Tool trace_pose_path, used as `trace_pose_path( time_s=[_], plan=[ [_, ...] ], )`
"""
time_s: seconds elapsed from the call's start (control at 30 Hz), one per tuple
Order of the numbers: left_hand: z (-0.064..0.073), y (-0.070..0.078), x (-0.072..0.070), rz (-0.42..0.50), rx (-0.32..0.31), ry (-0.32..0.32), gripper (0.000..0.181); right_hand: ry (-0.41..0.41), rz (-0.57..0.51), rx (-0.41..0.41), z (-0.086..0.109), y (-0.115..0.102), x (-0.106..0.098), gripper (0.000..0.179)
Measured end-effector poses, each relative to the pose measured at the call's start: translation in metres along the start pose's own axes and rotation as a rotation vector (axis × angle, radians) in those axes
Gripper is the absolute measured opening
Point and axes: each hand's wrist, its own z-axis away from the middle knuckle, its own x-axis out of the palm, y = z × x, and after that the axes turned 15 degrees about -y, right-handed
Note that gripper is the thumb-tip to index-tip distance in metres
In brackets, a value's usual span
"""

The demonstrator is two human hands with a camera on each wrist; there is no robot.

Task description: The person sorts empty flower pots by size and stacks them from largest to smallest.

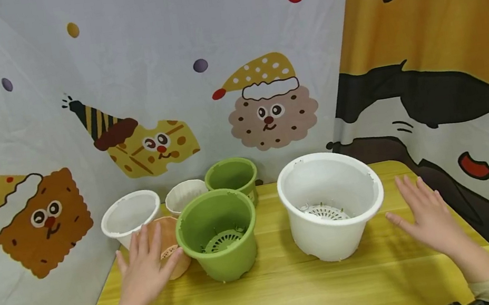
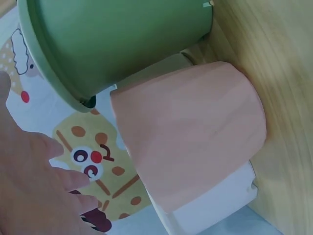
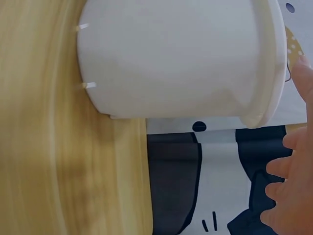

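Note:
My left hand (image 1: 145, 271) hovers with fingers spread in front of the orange pot (image 1: 172, 233), its thumb beside the big green pot (image 1: 219, 234). In the left wrist view the orange pot (image 2: 190, 132) stands beside the green one (image 2: 122, 39), and the fingers hold nothing. To the right of the large white pot (image 1: 330, 208), my right hand (image 1: 428, 222) is held up, fingers straight and apart from the rim. The right wrist view shows that white pot (image 3: 181, 58) with the hand (image 3: 293, 161) beside its rim. Both big pots have slotted bottoms.
Behind stand a smaller white pot (image 1: 131, 213), a ribbed off-white pot (image 1: 186, 196) and a second green pot (image 1: 231, 176). All sit on a wooden table (image 1: 273, 302). A printed cartoon curtain (image 1: 150, 39) hangs along the table's back and sides.

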Motion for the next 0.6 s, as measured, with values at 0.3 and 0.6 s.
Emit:
trace_pose_path(
  time_s=[0.3, 0.6],
  plan=[
    [-0.005, 0.008, -0.004, 0.025, 0.04, 0.07, 0.08, -0.001, -0.13, 0.021, -0.009, -0.001, -0.009, 0.081],
    [-0.004, 0.013, -0.007, 0.078, 0.067, 0.15, 0.077, -0.044, -0.232, 0.116, -0.017, -0.004, -0.013, 0.078]
  ],
)
